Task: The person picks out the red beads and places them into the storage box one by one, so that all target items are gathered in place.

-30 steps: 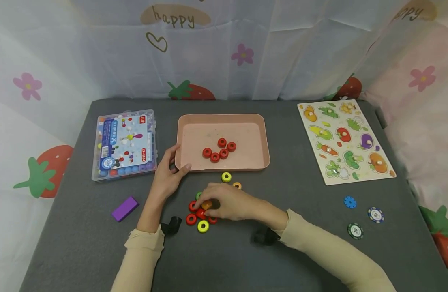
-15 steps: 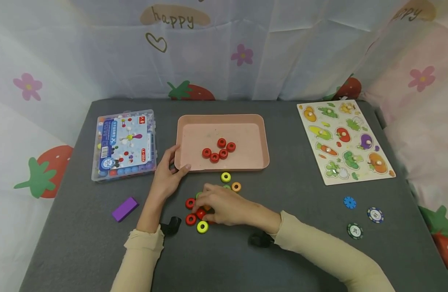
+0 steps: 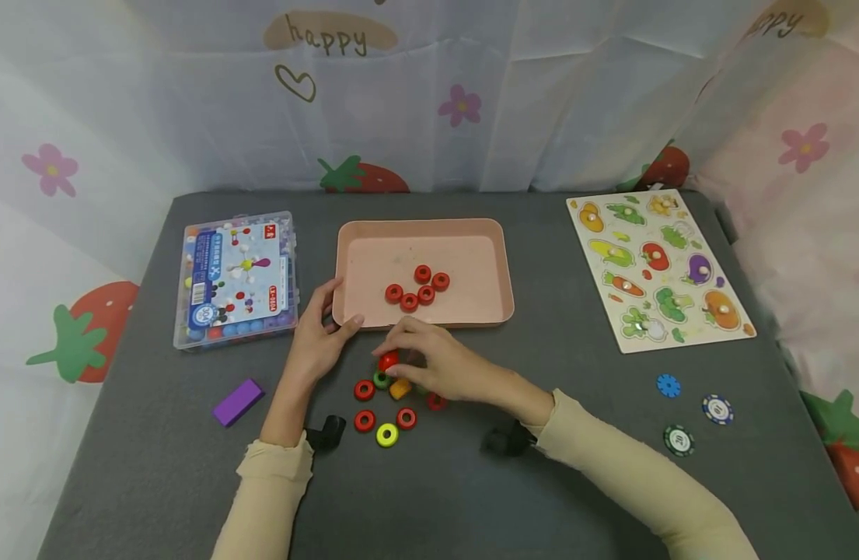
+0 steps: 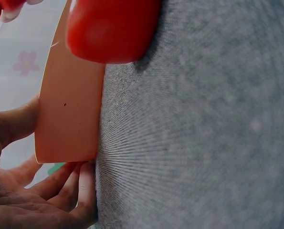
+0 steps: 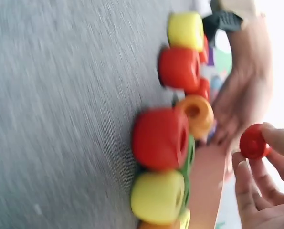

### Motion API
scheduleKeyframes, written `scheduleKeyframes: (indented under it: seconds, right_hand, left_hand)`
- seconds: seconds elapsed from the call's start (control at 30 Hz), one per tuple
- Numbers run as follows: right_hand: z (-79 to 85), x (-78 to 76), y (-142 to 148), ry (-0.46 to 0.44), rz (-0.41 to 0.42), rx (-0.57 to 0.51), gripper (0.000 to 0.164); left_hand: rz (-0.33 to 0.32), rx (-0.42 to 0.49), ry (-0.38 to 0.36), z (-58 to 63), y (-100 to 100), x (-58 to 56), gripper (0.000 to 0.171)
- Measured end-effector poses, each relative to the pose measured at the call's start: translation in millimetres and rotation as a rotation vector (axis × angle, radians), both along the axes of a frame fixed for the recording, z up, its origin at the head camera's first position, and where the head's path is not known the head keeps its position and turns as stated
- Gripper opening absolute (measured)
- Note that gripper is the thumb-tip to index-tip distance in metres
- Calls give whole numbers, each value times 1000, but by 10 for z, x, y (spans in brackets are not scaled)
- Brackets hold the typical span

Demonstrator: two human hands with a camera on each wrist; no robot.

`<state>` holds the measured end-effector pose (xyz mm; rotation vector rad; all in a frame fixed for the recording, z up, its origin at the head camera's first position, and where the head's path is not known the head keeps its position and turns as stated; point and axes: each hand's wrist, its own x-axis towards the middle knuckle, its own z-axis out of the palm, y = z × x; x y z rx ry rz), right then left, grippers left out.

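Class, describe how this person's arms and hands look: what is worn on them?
Both arms wear plain cream sleeves with rumpled ends short of the wrists. The left hand and right hand are bare, without gloves. A small black device shows near each sleeve's end.

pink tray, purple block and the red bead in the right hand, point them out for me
The pink tray (image 3: 422,243): head view, bare part of its floor.
The purple block (image 3: 238,402): head view, middle of its upper face.
The held red bead (image 5: 253,142): right wrist view, side facing the camera.
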<state>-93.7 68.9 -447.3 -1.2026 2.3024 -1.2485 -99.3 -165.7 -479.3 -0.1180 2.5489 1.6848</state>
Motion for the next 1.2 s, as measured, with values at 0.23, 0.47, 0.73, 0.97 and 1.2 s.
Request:
scheduleKeyframes:
  seconds: [0.23, 0.47, 0.73, 0.97, 1.2]
  right_hand:
    - [19, -255, 132, -5, -206, -167, 29]
    - [-55, -598, 287, -91, -518, -206, 35]
    - [-214, -859, 426, -46, -713, -97, 32]
    - [-295, -879, 417, -34, -730, -26, 30]
    - [-316, -862, 350, -31, -721, 139, 27]
  left_hand:
    - [6, 4, 3, 8, 9, 1, 72]
    - [7, 1, 3, 18, 11, 4, 71]
    - [10, -3, -16, 12, 7, 4, 72]
    - [5, -12, -11, 16, 11, -2, 72]
    - [11, -12, -13, 16, 9, 5, 72]
